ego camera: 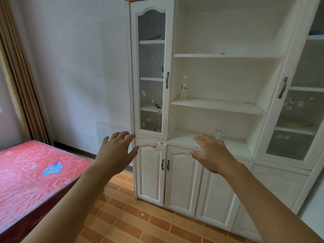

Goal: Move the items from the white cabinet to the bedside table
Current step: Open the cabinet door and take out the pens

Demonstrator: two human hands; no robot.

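Note:
The white cabinet (217, 104) fills the right half of the view, with open shelves in its middle. A clear plastic bottle with a red-and-white label (184, 88) stands at the left end of the middle shelf. A second clear bottle with a red label (217, 132) stands on the lowest open shelf. My right hand (211, 153) is stretched out with spread fingers just in front of and below that second bottle, holding nothing. My left hand (117, 151) is also spread and empty, raised before the cabinet's left edge. The bedside table is out of view.
A bed with a red mattress (26, 181) lies at the left with a blue fan-shaped object (52, 169) on it. Glass doors (151, 71) flank the open shelves, and closed lower doors (164, 174) sit beneath. Brown curtain (19, 76) at far left; orange tiled floor (133, 220) below.

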